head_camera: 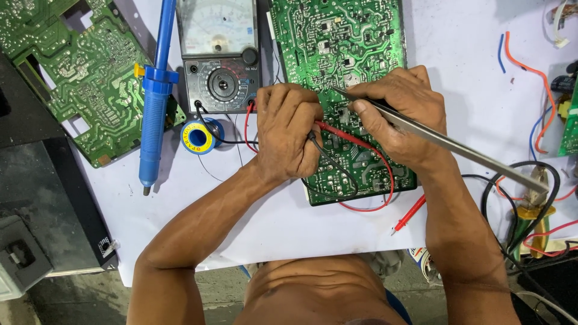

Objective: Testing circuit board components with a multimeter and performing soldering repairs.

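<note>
A green circuit board point(337, 42) lies on the white table sheet point(463, 66), solder side up. My right hand point(403, 114) rests on the board and grips long metal tweezers point(457, 147), their tip touching the board near its middle. My left hand point(289, 132) is closed on the board's left edge, holding a black meter probe with its lead point(334, 174). A red lead point(367, 150) loops under both hands. The red probe point(409, 213) lies loose on the sheet below the board.
An analog multimeter point(220, 54) sits above my left hand. A blue desoldering pump point(155, 96) and a solder spool point(197, 137) lie to its left. A second green board point(84, 72) fills the upper left. Loose wires and pliers point(533, 210) crowd the right edge.
</note>
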